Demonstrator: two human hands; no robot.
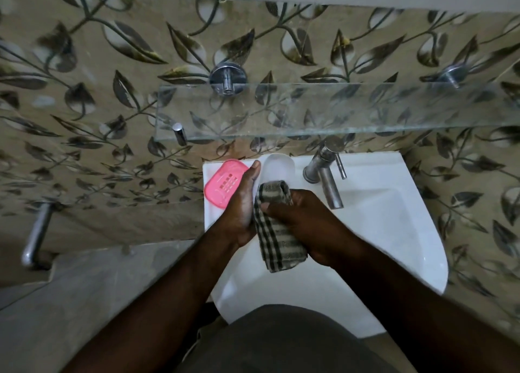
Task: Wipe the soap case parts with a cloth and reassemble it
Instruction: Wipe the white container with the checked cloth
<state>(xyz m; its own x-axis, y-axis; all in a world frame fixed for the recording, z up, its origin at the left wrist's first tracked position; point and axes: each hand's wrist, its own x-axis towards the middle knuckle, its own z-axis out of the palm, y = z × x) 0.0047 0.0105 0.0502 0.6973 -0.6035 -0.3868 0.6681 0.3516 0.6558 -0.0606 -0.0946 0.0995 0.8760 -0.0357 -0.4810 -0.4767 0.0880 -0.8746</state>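
Left grip [244, 203], a bare hand, held the white case part [279, 165] over the back of the sink [394, 232]. The part's rounded end pointed toward the wall, and the thumb stretched up along its left edge. I could not see the fingers behind it. Right grip [305, 226] was curled round the checked cloth [277, 233]. The cloth's top fold was draped over the fingers and pressed against the lower end of the white part, and the rest hung down between the two wrists. Both forearms reached in from the bottom of my feed and met over the basin.

I could not tell what lay inside the white part, since the cloth covered its near half. The pink case part [225, 181], slotted through its middle, lay flat on the sink's back left corner. It sat just beside the left thumb, though I could not tell whether they touched. A metal tap [326, 175] stood on the rim to the right of the white part, its spout angled into the basin. Above it a glass shelf [337, 108] ran along the leaf-patterned wall [84, 91].
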